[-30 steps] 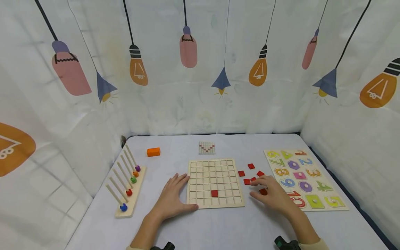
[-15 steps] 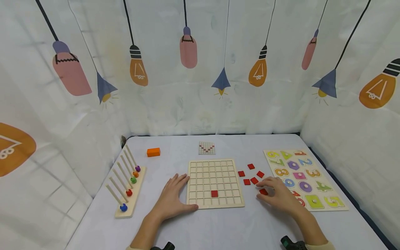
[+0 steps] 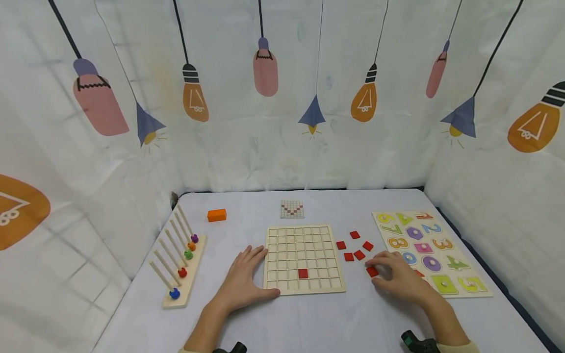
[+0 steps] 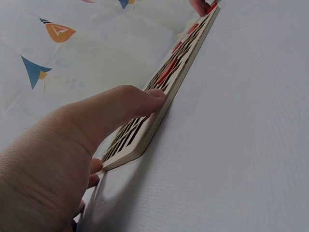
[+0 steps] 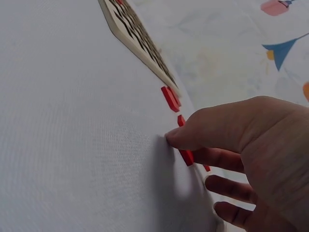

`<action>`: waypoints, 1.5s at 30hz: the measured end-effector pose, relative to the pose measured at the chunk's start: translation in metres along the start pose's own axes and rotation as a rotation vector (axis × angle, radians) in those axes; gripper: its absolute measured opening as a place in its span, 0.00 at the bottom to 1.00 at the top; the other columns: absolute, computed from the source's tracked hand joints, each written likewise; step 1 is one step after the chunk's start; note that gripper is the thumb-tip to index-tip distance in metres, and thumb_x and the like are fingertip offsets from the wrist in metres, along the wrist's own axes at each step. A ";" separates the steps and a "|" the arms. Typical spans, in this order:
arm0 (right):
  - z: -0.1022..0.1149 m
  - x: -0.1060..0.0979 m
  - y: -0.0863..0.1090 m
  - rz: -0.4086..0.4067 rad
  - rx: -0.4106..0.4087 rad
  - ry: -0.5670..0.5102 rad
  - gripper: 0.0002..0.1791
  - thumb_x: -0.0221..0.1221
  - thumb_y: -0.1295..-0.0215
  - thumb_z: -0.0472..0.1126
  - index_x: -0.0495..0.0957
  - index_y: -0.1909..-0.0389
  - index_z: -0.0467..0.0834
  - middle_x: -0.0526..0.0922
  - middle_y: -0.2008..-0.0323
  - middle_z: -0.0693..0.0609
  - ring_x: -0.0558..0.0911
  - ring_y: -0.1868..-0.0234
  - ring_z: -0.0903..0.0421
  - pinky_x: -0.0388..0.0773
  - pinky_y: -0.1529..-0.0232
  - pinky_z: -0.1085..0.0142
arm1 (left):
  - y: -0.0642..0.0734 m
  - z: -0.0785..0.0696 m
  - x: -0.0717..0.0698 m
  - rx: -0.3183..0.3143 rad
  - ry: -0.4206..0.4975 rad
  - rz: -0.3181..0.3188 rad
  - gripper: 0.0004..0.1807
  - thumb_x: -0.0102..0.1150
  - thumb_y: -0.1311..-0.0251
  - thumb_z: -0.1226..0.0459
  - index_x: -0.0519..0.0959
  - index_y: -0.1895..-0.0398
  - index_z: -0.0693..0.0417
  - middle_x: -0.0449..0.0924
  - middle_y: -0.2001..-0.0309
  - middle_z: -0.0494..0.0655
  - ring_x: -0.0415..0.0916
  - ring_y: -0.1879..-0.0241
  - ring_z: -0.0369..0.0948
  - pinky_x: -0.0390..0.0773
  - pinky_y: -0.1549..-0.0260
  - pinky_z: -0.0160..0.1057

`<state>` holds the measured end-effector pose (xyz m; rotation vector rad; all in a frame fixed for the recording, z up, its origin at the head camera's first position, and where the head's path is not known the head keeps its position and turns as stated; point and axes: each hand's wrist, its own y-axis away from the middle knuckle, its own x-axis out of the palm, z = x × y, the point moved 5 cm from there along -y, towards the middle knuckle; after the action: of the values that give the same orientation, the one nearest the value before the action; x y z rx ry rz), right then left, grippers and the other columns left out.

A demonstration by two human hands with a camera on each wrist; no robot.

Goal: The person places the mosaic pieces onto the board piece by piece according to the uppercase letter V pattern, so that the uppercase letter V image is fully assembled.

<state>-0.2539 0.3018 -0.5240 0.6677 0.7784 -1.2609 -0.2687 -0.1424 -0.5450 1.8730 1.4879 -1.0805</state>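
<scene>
A wooden grid board (image 3: 304, 245) lies on the white table with one red square tile (image 3: 302, 273) in a lower cell. My left hand (image 3: 244, 282) rests at its left side, fingers fairly straight along the edge and thumb on the front left corner (image 4: 140, 145). Right of the board, my right hand (image 3: 399, 277) is low over the table, thumb and index finger around another red tile (image 3: 372, 271). In the right wrist view the thumb partly covers that tile (image 5: 187, 157); no firm pinch shows. Several loose red tiles (image 3: 348, 257) lie between board and hand.
A small pattern card (image 3: 292, 209) lies behind the board. At the left stand a peg rack (image 3: 194, 274) with coloured beads and an orange block (image 3: 217, 214). A number puzzle board (image 3: 430, 255) lies at the right, partly under the right hand.
My right hand has moved right and slightly toward me, away from the middle tiles to the nearest loose tile. The left hand and the grid board have stayed in place.
</scene>
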 end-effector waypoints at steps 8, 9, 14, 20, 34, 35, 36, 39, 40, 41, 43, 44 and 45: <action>-0.002 -0.003 0.001 -0.016 -0.015 -0.008 0.18 0.76 0.33 0.42 0.89 0.46 0.64 0.85 0.41 0.59 0.75 0.32 0.48 0.80 0.29 0.38 | 0.001 0.001 0.000 -0.014 0.007 0.010 0.69 0.79 0.61 0.23 0.68 0.13 0.39 0.64 0.13 0.41 0.47 0.08 0.54 0.47 0.09 0.63; -0.003 -0.003 0.000 -0.019 -0.016 -0.006 0.17 0.76 0.33 0.43 0.90 0.47 0.64 0.85 0.43 0.60 0.75 0.33 0.49 0.80 0.29 0.39 | 0.001 0.000 0.000 -0.010 0.007 0.007 0.69 0.79 0.61 0.23 0.68 0.13 0.40 0.64 0.13 0.42 0.48 0.08 0.54 0.48 0.10 0.64; -0.007 -0.001 -0.001 -0.036 -0.008 -0.013 0.12 0.77 0.32 0.47 0.90 0.51 0.65 0.85 0.48 0.63 0.76 0.36 0.52 0.81 0.30 0.42 | 0.000 0.000 0.000 -0.009 0.000 0.007 0.69 0.79 0.60 0.23 0.68 0.13 0.40 0.64 0.13 0.41 0.48 0.09 0.54 0.49 0.10 0.64; -0.009 0.001 -0.003 -0.055 -0.001 -0.017 0.11 0.79 0.33 0.49 0.90 0.53 0.64 0.86 0.48 0.62 0.77 0.36 0.51 0.83 0.31 0.41 | 0.000 0.000 -0.001 -0.001 -0.002 -0.005 0.69 0.79 0.59 0.22 0.68 0.14 0.41 0.65 0.13 0.43 0.49 0.09 0.56 0.50 0.10 0.66; -0.002 -0.003 -0.002 -0.082 0.005 -0.004 0.12 0.77 0.32 0.51 0.90 0.49 0.63 0.88 0.48 0.62 0.80 0.39 0.54 0.85 0.35 0.45 | 0.000 -0.001 -0.001 -0.004 0.001 -0.007 0.68 0.79 0.59 0.23 0.69 0.14 0.42 0.65 0.13 0.44 0.49 0.09 0.57 0.50 0.11 0.67; -0.002 -0.003 -0.002 -0.084 0.005 -0.007 0.12 0.77 0.32 0.51 0.90 0.49 0.62 0.88 0.48 0.62 0.80 0.40 0.54 0.85 0.35 0.45 | 0.001 -0.001 -0.001 -0.004 0.002 -0.007 0.68 0.79 0.59 0.23 0.69 0.14 0.42 0.65 0.13 0.44 0.49 0.09 0.57 0.50 0.11 0.66; -0.001 -0.003 -0.002 -0.087 0.006 -0.010 0.13 0.77 0.32 0.51 0.90 0.49 0.62 0.88 0.48 0.62 0.80 0.40 0.53 0.85 0.35 0.44 | 0.001 -0.001 -0.001 -0.006 0.003 -0.006 0.68 0.79 0.60 0.23 0.69 0.14 0.41 0.65 0.13 0.43 0.49 0.09 0.56 0.49 0.10 0.66; 0.001 -0.003 -0.003 -0.094 0.002 -0.011 0.13 0.77 0.31 0.51 0.89 0.49 0.61 0.88 0.48 0.61 0.81 0.41 0.53 0.85 0.35 0.44 | 0.001 0.000 0.000 -0.005 0.012 -0.006 0.68 0.80 0.60 0.24 0.69 0.14 0.41 0.65 0.13 0.42 0.48 0.09 0.55 0.49 0.10 0.65; 0.002 -0.003 -0.003 -0.098 -0.002 -0.010 0.13 0.78 0.31 0.50 0.89 0.49 0.61 0.88 0.48 0.61 0.81 0.41 0.53 0.85 0.36 0.45 | 0.001 0.000 0.001 -0.008 0.014 -0.002 0.68 0.80 0.60 0.23 0.68 0.14 0.40 0.64 0.13 0.42 0.48 0.09 0.55 0.48 0.10 0.65; 0.002 -0.003 -0.003 -0.103 -0.006 -0.008 0.13 0.78 0.32 0.50 0.90 0.49 0.61 0.88 0.49 0.61 0.81 0.42 0.54 0.85 0.36 0.45 | 0.001 0.001 0.001 -0.012 0.016 0.004 0.69 0.80 0.60 0.23 0.68 0.13 0.39 0.63 0.13 0.41 0.47 0.08 0.54 0.47 0.09 0.64; 0.005 -0.003 -0.004 -0.111 -0.022 -0.003 0.13 0.78 0.32 0.49 0.90 0.49 0.62 0.87 0.50 0.62 0.80 0.43 0.54 0.85 0.38 0.47 | 0.001 0.001 0.001 -0.011 0.017 0.005 0.69 0.79 0.60 0.23 0.68 0.13 0.39 0.63 0.13 0.41 0.46 0.08 0.53 0.46 0.09 0.64; 0.006 -0.003 -0.005 -0.116 -0.030 0.000 0.13 0.78 0.32 0.49 0.90 0.49 0.62 0.87 0.50 0.63 0.80 0.43 0.55 0.85 0.38 0.47 | 0.001 0.001 0.001 -0.010 0.016 0.006 0.69 0.79 0.60 0.23 0.68 0.13 0.39 0.63 0.13 0.41 0.46 0.08 0.53 0.46 0.09 0.64; 0.007 -0.003 -0.006 -0.120 -0.040 0.004 0.13 0.78 0.32 0.49 0.90 0.50 0.62 0.87 0.51 0.63 0.80 0.44 0.55 0.85 0.39 0.48 | 0.001 0.001 0.001 -0.011 0.016 0.007 0.69 0.79 0.60 0.23 0.68 0.13 0.39 0.63 0.12 0.41 0.46 0.08 0.53 0.46 0.09 0.64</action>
<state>-0.2589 0.2968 -0.5172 0.5988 0.8549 -1.3494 -0.2679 -0.1426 -0.5462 1.8817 1.4925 -1.0545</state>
